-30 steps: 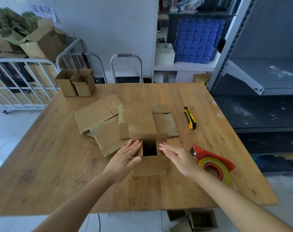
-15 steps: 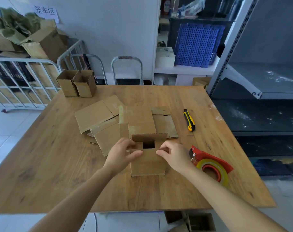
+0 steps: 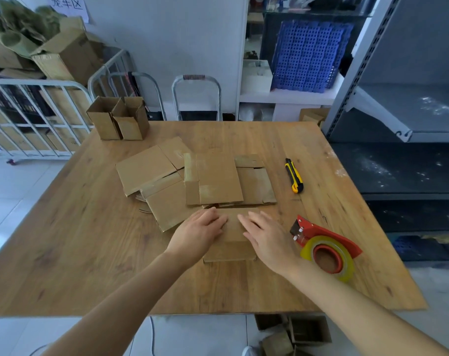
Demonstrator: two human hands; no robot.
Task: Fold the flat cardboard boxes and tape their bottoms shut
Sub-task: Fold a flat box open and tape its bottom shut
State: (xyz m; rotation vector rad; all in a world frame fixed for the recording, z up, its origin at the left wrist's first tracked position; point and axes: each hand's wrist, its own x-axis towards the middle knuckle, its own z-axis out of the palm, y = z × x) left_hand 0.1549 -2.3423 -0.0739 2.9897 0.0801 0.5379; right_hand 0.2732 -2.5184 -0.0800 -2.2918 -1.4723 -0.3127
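A small brown cardboard box point(image 3: 232, 228) stands on the wooden table point(image 3: 90, 253) in front of me, its top flaps folded flat. My left hand point(image 3: 200, 231) lies palm down on the left flap. My right hand point(image 3: 265, 235) presses flat on the right flap, fingers spread. Behind the box lies a pile of flat cardboard boxes point(image 3: 192, 181). A red tape dispenser point(image 3: 323, 247) with a yellowish roll rests just right of my right hand.
A yellow and black utility knife point(image 3: 294, 176) lies at the right of the pile. Two folded open boxes point(image 3: 118, 120) stand at the far left corner. A grey metal shelf point(image 3: 398, 111) runs along the table's right side. A white cart rail point(image 3: 33, 119) stands at the left.
The box's top opening has been closed: both hands pushed the side flaps inward and down, and they now lie flat on the shut flaps.
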